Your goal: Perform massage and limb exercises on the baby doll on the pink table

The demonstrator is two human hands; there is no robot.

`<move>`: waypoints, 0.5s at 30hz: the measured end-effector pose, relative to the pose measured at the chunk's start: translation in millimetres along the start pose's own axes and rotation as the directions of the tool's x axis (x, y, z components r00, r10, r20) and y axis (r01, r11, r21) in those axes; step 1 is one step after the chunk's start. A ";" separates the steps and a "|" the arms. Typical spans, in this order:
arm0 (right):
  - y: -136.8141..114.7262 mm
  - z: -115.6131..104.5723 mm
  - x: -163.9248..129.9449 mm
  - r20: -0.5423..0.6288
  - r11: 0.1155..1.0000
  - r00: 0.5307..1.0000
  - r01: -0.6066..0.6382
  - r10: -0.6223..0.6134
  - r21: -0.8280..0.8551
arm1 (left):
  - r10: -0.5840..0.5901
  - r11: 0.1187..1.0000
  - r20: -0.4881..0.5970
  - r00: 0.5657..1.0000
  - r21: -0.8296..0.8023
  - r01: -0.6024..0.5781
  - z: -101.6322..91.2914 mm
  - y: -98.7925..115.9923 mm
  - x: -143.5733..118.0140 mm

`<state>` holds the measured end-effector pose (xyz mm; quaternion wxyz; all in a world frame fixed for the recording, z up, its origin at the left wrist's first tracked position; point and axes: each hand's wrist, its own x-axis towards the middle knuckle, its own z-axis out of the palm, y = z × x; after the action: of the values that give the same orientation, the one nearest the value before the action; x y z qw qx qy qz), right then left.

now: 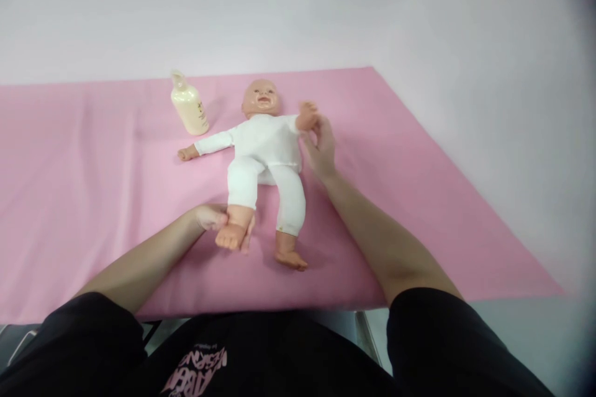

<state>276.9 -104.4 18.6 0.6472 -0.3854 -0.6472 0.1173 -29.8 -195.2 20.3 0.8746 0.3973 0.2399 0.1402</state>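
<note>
A baby doll (pixel 272 139) with a white cloth body lies on its back on a pink cloth, head toward the far edge. My left hand (pixel 214 218) is closed around the doll's lower leg just above the foot, on the left of the view; its fingers pass behind the leg and partly show on the other side. With my right hand (pixel 322 146) I hold the doll's raised hand on the right, thumb and fingers around the wrist. The doll's other arm stretches out to the left, and its other leg lies on the cloth.
A cream pump bottle (pixel 190 108) stands left of the doll's head. The pink cloth (pixel 391 155) covers the table, its far edge near a pale wall (pixel 298 6). The table's near edge runs along my body.
</note>
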 end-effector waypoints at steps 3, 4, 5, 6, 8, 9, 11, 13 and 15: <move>26.7 -8.3 6.8 -0.200 0.958 0.949 -0.205 0.245 0.200 | -0.232 0.958 0.279 0.932 0.234 0.168 3.3 5.3 -2.5; 38.3 -11.8 7.8 -0.238 0.919 0.905 -0.288 0.354 0.269 | -0.277 0.931 0.312 0.909 0.322 0.173 4.8 7.0 -2.4; 50.9 -15.4 8.0 -0.249 0.859 0.844 -0.383 0.475 0.340 | -0.291 0.907 0.313 0.904 0.390 0.157 6.1 8.5 -2.0; 63.8 -18.8 7.5 -0.248 0.791 0.776 -0.463 0.580 0.400 | -0.277 0.893 0.295 0.914 0.431 0.132 7.2 9.5 -1.6; 87.9 -24.2 5.6 -0.215 0.667 0.665 -0.558 0.716 0.494 | -0.253 0.876 0.285 0.925 0.472 0.094 8.4 10.8 -1.1; 97.6 -25.9 4.5 -0.212 0.626 0.625 -0.572 0.751 0.530 | -0.260 0.872 0.300 0.918 0.482 0.089 8.7 11.0 -1.2; 109.5 -27.5 2.9 -0.198 0.593 0.603 -0.574 0.773 0.566 | -0.299 0.864 0.336 0.893 0.492 0.104 8.7 10.6 -1.7; 110.3 -26.8 2.5 -0.194 0.619 0.641 -0.548 0.743 0.562 | -0.326 0.879 0.346 0.880 0.455 0.146 6.6 7.9 -2.1; 101.1 -24.4 3.1 -0.204 0.682 0.701 -0.513 0.683 0.522 | -0.188 0.960 0.257 0.948 0.252 0.122 1.7 2.6 -1.6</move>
<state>335.0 -42.6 -41.5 0.7513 -0.4428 -0.2993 0.3872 -30.4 -195.3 23.7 0.8554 0.4924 0.1600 -0.0158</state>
